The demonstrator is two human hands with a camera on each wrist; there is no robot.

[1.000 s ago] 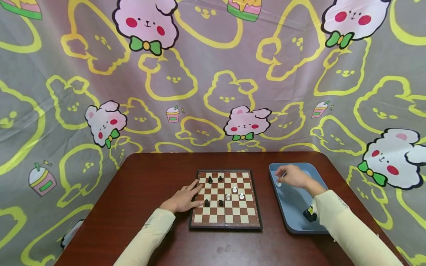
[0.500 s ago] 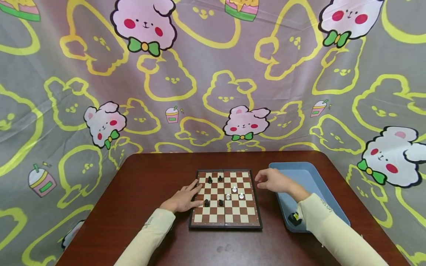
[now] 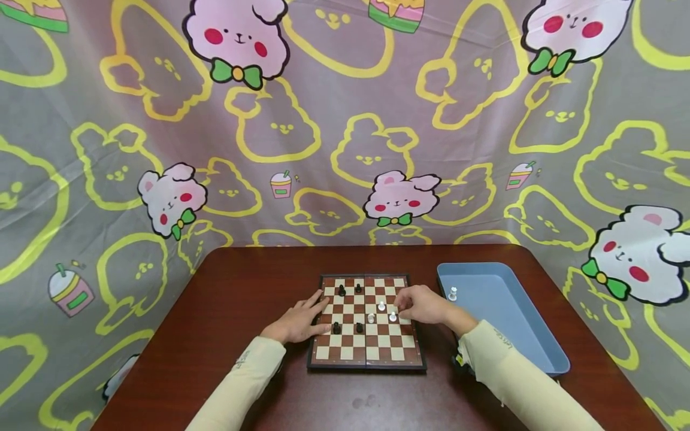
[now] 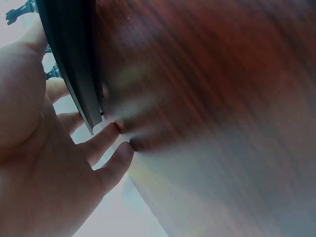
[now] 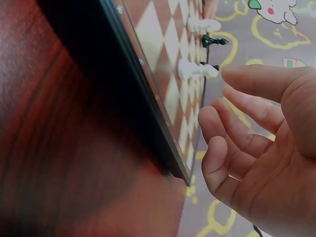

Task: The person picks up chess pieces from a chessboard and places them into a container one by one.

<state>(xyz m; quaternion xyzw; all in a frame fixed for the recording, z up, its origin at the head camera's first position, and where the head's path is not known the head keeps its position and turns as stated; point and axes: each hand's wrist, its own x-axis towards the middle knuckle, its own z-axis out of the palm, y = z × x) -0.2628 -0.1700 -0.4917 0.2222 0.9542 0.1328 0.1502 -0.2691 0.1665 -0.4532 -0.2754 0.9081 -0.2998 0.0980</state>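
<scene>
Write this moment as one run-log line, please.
left-hand grip: at chessboard left edge | right-hand grip: beside white piece, contact unclear | tray: white chessman inside

I am facing a dark reddish-brown wooden table, its far corners rounding off and its grained surface reflecting light close to me. Near the middle, a black-edged brown-and-cream chessboard is lying flat and unfolded. A shallow blue-grey tray is resting to its right, a strip of tabletop separating the two.
</scene>
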